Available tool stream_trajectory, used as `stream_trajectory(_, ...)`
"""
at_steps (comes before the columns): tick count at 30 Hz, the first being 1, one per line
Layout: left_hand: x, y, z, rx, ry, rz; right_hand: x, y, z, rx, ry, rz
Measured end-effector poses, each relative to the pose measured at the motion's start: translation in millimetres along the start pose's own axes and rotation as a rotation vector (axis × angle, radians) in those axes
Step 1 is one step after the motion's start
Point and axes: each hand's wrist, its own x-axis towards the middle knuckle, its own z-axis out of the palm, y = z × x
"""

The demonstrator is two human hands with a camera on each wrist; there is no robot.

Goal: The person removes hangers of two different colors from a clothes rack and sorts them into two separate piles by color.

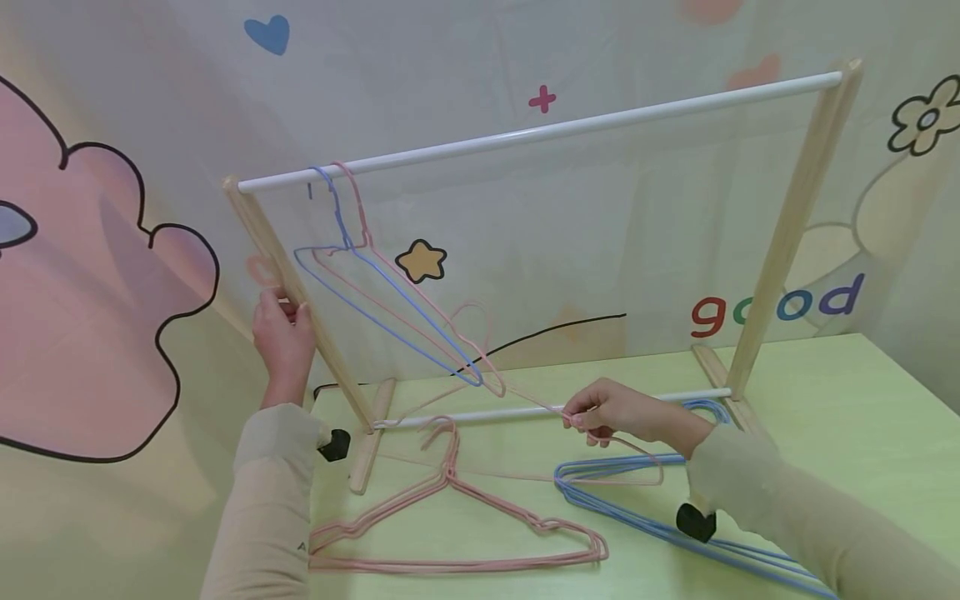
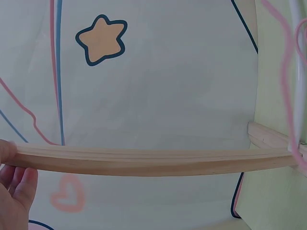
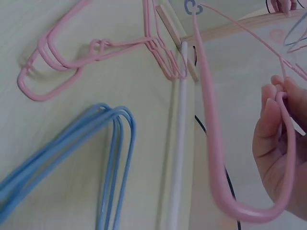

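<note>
My left hand [image 1: 285, 342] grips the left wooden post [image 1: 336, 354] of a rack about halfway up. In the left wrist view that post [image 2: 144, 162] crosses the picture, fingertips against its edge. Low in front of the rack, my right hand [image 1: 626, 410] pinches a pink hanger [image 1: 636, 450] near one shoulder. The right wrist view shows the looped end of this pink hanger [image 3: 216, 158] hanging below the fingers. A blue hanger [image 1: 397, 329] and another pink hanger [image 1: 363, 212] hang near the left end of the rack's white top rail [image 1: 525, 136].
Several pink hangers [image 1: 450, 567] lie stacked on the pale green table [image 1: 847, 433] at the front. Blue hangers [image 1: 630, 518] lie in a pile to the right, partly under my right forearm. A white lower bar [image 1: 480, 416] joins the rack's feet; a printed curtain [image 1: 600, 217] hangs behind.
</note>
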Motion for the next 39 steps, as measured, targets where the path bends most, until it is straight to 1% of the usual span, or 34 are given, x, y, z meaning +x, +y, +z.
stream_trajectory(4,0.0,-1.0,0.2,-0.003,0.003,0.005,5.4,7,10,0.008,-0.018,0.003)
stream_trajectory(9,-0.3,-1.9,0.3,-0.002,0.001,0.002,12.3,13,23,0.016,-0.058,-0.017)
stream_trajectory(12,-0.7,-2.1,0.1,0.002,-0.001,-0.002,17.3,18,31,0.033,-0.087,-0.025)
stream_trajectory(15,-1.0,-1.8,0.0,0.005,-0.005,-0.004,22.5,24,40,0.057,-0.099,-0.017)
stream_trajectory(26,-0.1,0.7,-0.8,0.010,-0.034,-0.033,33.0,31,66,0.089,-0.077,0.020)
stream_trajectory(32,1.1,1.3,-0.9,0.005,-0.024,-0.024,41.4,37,80,0.108,-0.098,0.015)
stream_trajectory(39,2.3,-0.5,-0.4,0.007,-0.010,-0.008,47.8,44,93,0.155,-0.096,0.043)
